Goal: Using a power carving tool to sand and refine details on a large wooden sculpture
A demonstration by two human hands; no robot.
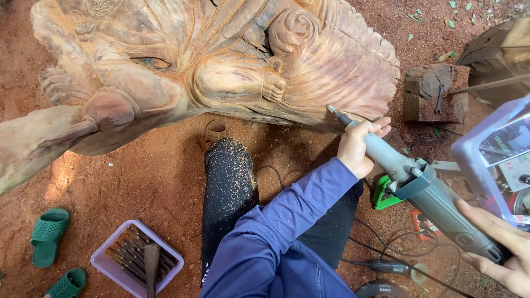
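A large carved wooden sculpture [221,66] lies across the red sawdust-covered ground. My left hand [356,149], in a blue sleeve, grips the slim front neck of a grey electric die grinder [436,204]. The grinder's bit [331,109] points at the ribbed lower edge of the carving and looks to be touching or just off it. My right hand [499,248] holds the thick rear body of the grinder at the lower right. My leg [229,187] in black trousers dusted with sawdust stretches toward the sculpture.
A purple tray [105,259] of several chisels sits at the lower left, with two green sandals [48,234] beside it. A wood block [433,91] stands at the upper right. A translucent purple box [475,154], a green tool [383,193] and cables [386,243] lie at the right.
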